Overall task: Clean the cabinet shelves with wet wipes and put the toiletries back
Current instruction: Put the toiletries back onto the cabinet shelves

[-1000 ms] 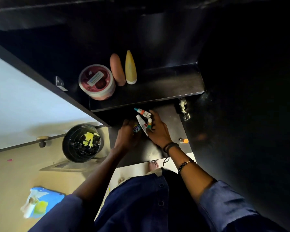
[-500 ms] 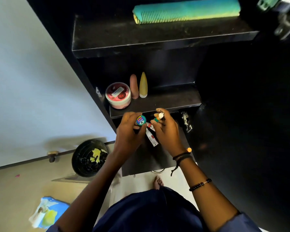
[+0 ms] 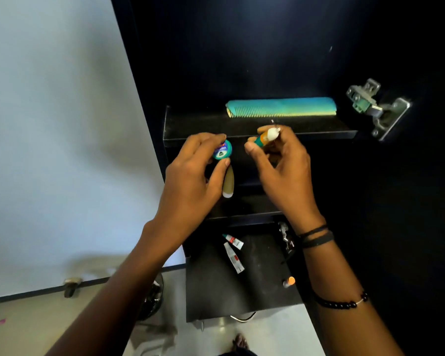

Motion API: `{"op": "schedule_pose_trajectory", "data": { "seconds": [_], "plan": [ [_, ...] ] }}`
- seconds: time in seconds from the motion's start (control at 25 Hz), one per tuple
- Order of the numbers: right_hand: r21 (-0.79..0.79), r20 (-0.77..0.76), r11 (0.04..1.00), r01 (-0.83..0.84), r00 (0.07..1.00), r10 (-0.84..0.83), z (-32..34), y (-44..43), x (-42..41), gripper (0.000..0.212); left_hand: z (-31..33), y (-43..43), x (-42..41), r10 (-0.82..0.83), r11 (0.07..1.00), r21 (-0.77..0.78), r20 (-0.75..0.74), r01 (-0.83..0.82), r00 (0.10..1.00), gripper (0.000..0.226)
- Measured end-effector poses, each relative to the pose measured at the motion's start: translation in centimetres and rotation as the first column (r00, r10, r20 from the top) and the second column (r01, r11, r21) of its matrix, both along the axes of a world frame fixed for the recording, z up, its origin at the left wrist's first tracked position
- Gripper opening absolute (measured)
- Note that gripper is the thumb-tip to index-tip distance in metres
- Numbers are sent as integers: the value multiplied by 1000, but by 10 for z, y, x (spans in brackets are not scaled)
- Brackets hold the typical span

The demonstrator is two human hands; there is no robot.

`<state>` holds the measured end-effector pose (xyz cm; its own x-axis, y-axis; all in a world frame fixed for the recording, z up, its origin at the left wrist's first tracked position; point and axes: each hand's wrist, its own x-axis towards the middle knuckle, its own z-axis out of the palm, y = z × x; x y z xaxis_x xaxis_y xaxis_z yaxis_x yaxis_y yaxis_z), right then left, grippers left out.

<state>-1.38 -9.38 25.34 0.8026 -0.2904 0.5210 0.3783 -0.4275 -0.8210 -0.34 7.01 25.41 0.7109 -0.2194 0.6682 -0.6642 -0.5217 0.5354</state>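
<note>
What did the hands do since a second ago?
Both hands rose from the bottom shelf to the comb shelf: the left hand took the small green tin, the right hand one small tube. Two tubes were left below. The comb stayed put.

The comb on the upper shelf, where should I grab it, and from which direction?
Take the comb by its solid turquoise spine, probably near the middle, reaching in from the open front of the upper shelf. It lies flat and lengthwise along the shelf with its teeth pointing toward you, so pinch top and bottom faces over the teeth rather than the fragile tips.
</note>
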Motion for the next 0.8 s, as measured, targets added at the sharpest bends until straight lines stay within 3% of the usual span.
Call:
{"op": "schedule_pose_trajectory", "data": {
  "seconds": [0.28, 0.48, 0.6, 0.8],
  "plan": [
    [-256, -37, 966, -18, 999, 9, 45, -8, 52, 22, 44, -10, 40, 150, 987, 61, 2, -149, 989, 36],
    [-461, -113, 886, -38, 993, -17, 66, -2, 79, 31, 44, -11, 65, 231, 969, 120, -142, -215, 963, 37],
    [-629, -109, 777, -9, 991, -76, 70, 3, 95, 28, 35, -10, 69, 209, 977, 61, -149, -202, 966, 30],
    [-648, -81, 760, 46, 988, -129, 70, 12, 109, 34, 31, -6, 74, 173, 984, -8, -138, -176, 975, 23]
  ]
}}
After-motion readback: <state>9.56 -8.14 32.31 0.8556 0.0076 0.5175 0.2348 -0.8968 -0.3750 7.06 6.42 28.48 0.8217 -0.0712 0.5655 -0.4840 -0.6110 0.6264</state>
